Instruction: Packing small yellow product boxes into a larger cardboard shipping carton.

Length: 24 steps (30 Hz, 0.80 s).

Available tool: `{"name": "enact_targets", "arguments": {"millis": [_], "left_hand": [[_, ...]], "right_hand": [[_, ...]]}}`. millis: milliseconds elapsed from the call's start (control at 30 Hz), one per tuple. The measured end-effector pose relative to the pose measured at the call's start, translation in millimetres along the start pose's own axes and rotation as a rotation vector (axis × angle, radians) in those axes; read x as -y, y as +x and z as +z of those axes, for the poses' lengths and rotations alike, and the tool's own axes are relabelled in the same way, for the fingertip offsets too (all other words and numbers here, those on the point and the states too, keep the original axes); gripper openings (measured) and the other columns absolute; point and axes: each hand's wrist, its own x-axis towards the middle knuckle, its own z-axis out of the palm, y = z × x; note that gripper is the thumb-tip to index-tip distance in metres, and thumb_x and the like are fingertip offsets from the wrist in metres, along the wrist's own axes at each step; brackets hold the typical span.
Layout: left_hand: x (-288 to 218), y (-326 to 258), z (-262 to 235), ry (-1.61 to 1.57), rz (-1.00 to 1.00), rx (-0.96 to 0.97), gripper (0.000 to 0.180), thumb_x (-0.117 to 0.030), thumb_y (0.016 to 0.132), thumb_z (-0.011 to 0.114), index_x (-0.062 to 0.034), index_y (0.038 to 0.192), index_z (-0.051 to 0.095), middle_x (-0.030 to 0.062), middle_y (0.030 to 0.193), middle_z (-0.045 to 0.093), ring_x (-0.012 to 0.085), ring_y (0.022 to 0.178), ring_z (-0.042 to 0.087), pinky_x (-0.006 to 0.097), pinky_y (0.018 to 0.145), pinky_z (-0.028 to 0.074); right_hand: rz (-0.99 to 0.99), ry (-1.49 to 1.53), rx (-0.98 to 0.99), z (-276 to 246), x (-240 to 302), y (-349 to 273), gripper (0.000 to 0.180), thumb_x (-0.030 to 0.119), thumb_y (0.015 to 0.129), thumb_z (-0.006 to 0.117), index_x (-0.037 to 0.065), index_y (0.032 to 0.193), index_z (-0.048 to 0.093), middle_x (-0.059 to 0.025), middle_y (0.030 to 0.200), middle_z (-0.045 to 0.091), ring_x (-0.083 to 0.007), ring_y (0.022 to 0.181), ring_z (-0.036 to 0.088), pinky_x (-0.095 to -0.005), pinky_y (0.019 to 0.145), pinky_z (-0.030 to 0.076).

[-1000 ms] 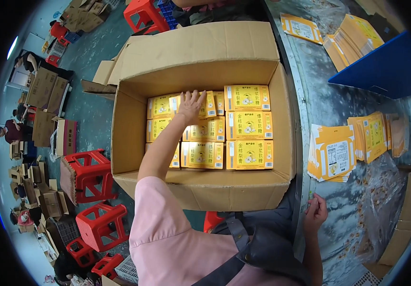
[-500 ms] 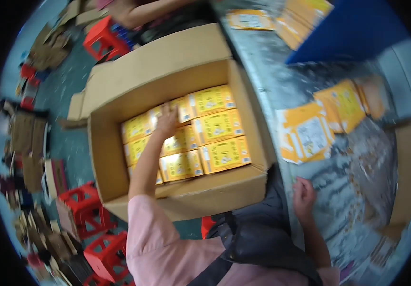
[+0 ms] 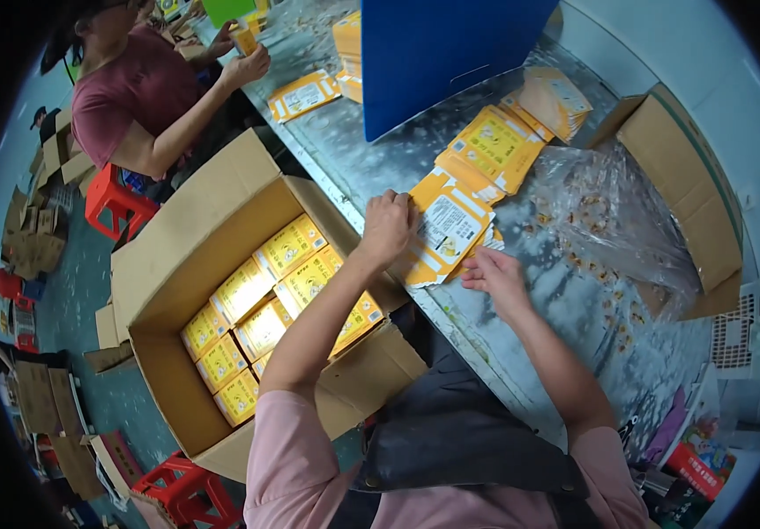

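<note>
Our left hand [image 3: 389, 227] has moved from inside the carton [image 3: 371, 375] to the bench [image 3: 486, 348] at its right. Yellow boxes [image 3: 292, 242] sit in the carton; flat yellow blanks [image 3: 446, 225] lie stacked beside it. We seem to be gathering blanks: left fingers curl at one edge, right hand [image 3: 496, 278] bends at another; we cannot tell if either grips. Next calls for a light pinch.

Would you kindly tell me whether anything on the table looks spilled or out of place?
Yes: small brownish pieces lie scattered on the table around the crumpled clear plastic, right of the flat yellow cartons. They lie loose, as if spilled; they are too small to identify.
</note>
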Motion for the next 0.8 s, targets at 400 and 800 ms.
{"name": "enact_targets", "arguments": {"millis": [400,800], "left_hand": [[-45.9,3.4,-16.0,-0.346,-0.244,-0.313,0.027,-0.012,0.092,0.057,0.0059,0.11,0.051,0.0194,0.076,0.065,0.033,0.069,0.066,0.041,0.067,0.052],[-173.9,-92.0,-18.8,-0.817,-0.228,-0.007,0.057,-0.031,0.094,0.064,0.0072,0.131,0.044,0.0098,0.094,0.058,0.0147,0.085,0.056,0.028,0.077,0.048]], "right_hand": [[0.018,0.346,0.077,1.6,-0.6,6.7,0.028,0.025,0.098,0.056,-0.002,0.107,0.061,-0.0081,0.092,0.063,-0.0153,0.08,0.064,-0.0301,0.073,0.056],[-0.708,-0.41,0.043,-79.3,3.6,-129.7,0.021,0.015,0.099,0.049,-0.004,0.097,0.056,-0.0189,0.085,0.066,-0.029,0.075,0.067,-0.0375,0.065,0.05]]}}
